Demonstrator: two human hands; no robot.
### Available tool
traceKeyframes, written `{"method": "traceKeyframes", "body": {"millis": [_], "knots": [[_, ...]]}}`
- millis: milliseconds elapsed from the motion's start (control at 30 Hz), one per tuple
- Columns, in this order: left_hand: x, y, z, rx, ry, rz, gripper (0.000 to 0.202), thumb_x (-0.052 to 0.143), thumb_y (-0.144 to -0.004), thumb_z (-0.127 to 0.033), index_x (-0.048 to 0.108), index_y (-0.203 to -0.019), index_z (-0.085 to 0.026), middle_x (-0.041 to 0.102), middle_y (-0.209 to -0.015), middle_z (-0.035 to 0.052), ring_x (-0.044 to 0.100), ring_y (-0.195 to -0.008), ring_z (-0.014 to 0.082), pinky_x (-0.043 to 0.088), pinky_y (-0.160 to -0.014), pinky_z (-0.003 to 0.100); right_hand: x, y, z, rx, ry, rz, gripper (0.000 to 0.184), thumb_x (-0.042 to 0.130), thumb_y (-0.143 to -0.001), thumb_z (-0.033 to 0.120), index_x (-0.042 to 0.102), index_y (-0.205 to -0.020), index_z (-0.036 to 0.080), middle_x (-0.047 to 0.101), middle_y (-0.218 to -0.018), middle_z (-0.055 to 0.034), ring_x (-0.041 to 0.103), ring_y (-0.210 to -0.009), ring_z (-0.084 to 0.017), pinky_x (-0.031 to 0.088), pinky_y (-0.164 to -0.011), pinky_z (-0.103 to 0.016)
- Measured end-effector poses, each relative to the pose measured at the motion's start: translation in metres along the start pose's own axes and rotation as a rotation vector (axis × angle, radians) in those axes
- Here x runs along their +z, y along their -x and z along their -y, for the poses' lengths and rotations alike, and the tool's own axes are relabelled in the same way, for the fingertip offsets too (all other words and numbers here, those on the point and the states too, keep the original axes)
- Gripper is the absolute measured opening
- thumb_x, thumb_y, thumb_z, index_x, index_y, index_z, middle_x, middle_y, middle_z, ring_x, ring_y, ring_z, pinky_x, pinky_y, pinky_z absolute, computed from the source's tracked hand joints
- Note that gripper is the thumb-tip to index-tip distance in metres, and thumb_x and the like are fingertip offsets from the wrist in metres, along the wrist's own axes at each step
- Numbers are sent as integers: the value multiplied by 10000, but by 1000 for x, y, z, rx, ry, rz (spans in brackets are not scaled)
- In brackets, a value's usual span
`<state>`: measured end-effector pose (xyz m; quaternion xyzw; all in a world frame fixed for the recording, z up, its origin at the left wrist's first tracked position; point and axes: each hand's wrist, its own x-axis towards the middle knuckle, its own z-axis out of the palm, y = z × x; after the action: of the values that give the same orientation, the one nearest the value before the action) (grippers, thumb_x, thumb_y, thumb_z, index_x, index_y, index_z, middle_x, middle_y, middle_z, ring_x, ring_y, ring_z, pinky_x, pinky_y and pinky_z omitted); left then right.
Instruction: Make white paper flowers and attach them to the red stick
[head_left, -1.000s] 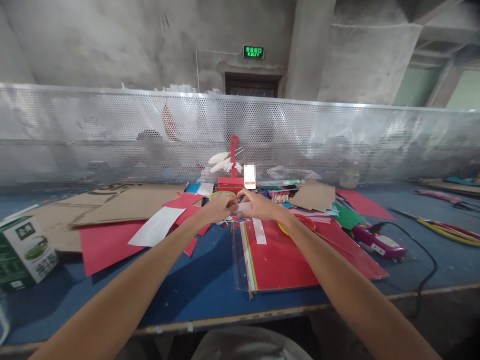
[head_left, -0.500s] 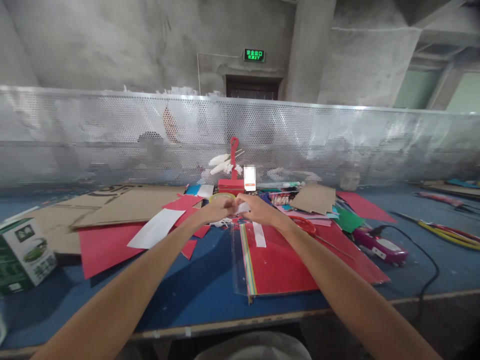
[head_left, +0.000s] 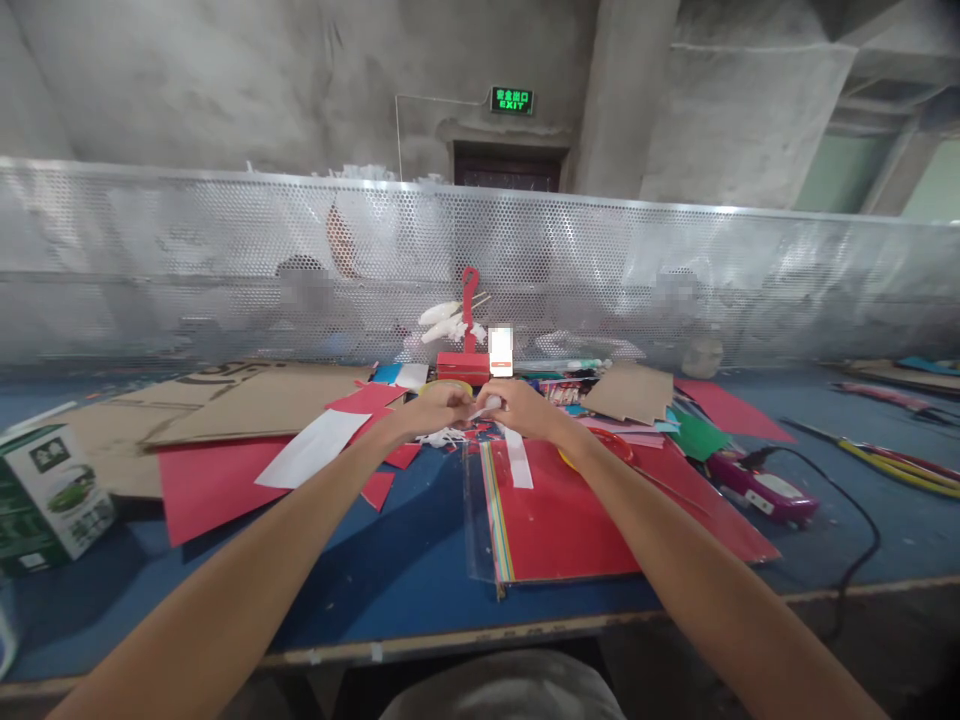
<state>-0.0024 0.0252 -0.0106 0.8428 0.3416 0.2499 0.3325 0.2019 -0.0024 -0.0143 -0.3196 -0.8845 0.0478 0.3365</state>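
Between my two hands is a small piece of white paper [head_left: 489, 405], pinched at its edges above the middle of the bench. My left hand [head_left: 441, 410] closes on its left side with the fingertips together. From the right, my right hand [head_left: 521, 408] grips it, fingers curled. Just below my right hand, a white paper strip [head_left: 518, 460] lies on a pack of red paper [head_left: 577, 520] in a clear sleeve. White paper scraps [head_left: 442, 438] lie below my left hand. Behind the hands stands a red paper model [head_left: 461, 366] with an upright handle, beside a lit phone [head_left: 501, 352].
Cardboard sheets [head_left: 255, 405], red paper [head_left: 217, 490] and a white sheet [head_left: 315, 450] cover the left. A green-white carton [head_left: 56, 495] stands far left. Rightward lie red-handled scissors [head_left: 611, 445], a purple corded tool [head_left: 761, 490] and yellow-handled pliers [head_left: 892, 465]. Behind rises a perforated metal screen [head_left: 600, 270].
The small white paper between my fingers has turned and now shows a narrower, folded or rolled shape. My hands have shifted only slightly; the camera has tilted a little.
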Motion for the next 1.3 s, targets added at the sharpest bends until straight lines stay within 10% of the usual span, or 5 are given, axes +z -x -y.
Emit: {"method": "traceKeyframes", "body": {"millis": [200,1300], "knots": [[-4,-2,5,8,-48,36,188,588,-781,-359,574,-774,-172,632,-692,21,600,-667,149,449,-632,256,-4,0,4,42,-14,-1,136,614,-873,270,700,-904,168,705,-896,-51,611,-772,-143,398,-724,-234],[-4,1,0,-49,-40,-1,236,605,-785,-395,589,-734,-165,661,-735,36,567,-631,121,450,-625,239,-4,1,9,98,9,-70,132,596,-849,258,683,-881,165,671,-747,-19,548,-651,-116,354,-637,-214]]}}
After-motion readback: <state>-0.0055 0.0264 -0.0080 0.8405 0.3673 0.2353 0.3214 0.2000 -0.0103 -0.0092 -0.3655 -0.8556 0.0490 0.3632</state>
